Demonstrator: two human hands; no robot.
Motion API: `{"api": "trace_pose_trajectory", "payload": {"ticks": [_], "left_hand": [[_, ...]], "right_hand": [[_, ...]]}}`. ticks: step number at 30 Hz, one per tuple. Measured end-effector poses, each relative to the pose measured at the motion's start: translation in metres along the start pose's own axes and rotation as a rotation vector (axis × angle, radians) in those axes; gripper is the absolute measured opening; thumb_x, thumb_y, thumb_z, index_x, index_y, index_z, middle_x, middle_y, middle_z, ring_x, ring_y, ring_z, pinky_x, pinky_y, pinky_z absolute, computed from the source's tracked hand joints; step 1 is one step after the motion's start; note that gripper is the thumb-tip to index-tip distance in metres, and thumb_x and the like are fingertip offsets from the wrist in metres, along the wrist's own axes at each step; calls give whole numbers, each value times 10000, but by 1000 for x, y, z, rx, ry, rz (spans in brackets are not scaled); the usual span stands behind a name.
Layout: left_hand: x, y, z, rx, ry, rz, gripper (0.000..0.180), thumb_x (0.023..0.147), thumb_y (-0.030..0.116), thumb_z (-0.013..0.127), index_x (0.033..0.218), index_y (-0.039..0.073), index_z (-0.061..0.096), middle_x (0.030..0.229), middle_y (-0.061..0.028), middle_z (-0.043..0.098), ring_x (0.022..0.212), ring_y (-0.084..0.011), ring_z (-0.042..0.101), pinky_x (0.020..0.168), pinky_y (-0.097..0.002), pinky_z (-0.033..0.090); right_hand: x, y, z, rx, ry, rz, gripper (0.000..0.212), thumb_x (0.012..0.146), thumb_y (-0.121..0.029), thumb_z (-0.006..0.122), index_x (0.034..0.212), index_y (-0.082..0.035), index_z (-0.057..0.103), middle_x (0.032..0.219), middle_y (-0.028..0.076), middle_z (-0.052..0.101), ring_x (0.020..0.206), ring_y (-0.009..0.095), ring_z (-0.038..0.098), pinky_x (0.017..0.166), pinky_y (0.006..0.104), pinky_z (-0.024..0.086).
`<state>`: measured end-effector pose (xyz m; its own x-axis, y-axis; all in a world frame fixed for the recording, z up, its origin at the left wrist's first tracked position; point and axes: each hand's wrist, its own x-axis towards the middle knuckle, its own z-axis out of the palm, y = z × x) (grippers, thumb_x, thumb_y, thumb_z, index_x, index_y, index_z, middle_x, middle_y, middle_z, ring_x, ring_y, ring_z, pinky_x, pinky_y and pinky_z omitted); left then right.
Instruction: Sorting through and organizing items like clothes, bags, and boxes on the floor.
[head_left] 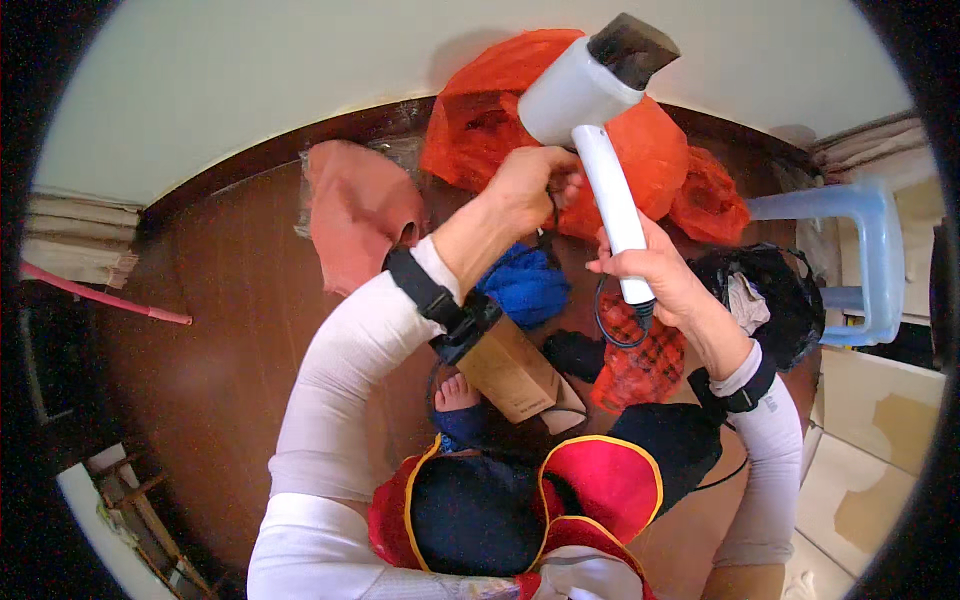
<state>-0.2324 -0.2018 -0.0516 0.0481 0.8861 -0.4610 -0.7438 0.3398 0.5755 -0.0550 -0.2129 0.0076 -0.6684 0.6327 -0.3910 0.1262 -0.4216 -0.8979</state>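
Note:
A white hair dryer [580,100] with a dark nozzle is raised over the floor, its nozzle pointing up and to the right. My right hand [660,270] is wrapped round the lower part of its handle. From the handle's end a dark power cord [625,345] loops back up behind that hand. Just left of the handle, my left hand [530,190] has its fingers curled closed, and a thin dark stretch of cord shows at them. Below my hands a brown cardboard box [510,375] stands near my legs, partly behind the left wrist's strap device.
Red plastic bags [480,130] lie against the far wall, beside a pink cloth [360,210]. Blue yarn or cloth [530,285] and a red checked bundle [645,365] sit in the middle. A black bag [790,310] is by a light-blue plastic stool [875,260] at right.

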Motion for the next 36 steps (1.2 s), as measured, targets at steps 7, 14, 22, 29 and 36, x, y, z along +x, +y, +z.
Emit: {"api": "trace_pose_trajectory", "payload": {"ticks": [7,14,22,29,36], "left_hand": [[-29,-61,0,78,-311,-76,411,885,448,387,1076,93,467,947,-82,571,876,-177,548,787,-296,406],[-44,-76,-54,1635,-449,260,361,841,262,519,1110,47,408,814,-95,592,760,-183,580,669,-319,454],[-76,16,-84,639,88,-44,376,893,408,387,922,55,512,663,-61,571,648,-195,574,592,-315,466],[-84,54,40,375,-243,5,427,912,429,326,1139,91,456,824,-77,579,775,-207,600,662,-346,498],[-59,22,58,136,-168,345,390,916,293,394,1175,0,392,870,-103,516,792,-208,573,702,-312,505]], "right_hand": [[4,-24,-12,-24,187,-70,294,634,-45,590,909,-33,489,747,15,503,664,106,524,635,228,427],[-2,-50,-40,-187,388,-295,316,620,-74,599,918,-38,499,752,-15,493,666,85,482,614,212,384],[-36,-102,-92,-48,517,-581,476,709,-56,586,1157,17,444,915,57,548,775,124,549,714,216,440],[-19,-57,-44,50,243,-329,414,651,-94,595,1044,-5,502,905,97,600,835,166,586,724,261,464],[-13,-12,-4,157,-44,-31,502,632,-69,593,1109,3,452,971,69,543,920,168,562,779,266,439]]}}
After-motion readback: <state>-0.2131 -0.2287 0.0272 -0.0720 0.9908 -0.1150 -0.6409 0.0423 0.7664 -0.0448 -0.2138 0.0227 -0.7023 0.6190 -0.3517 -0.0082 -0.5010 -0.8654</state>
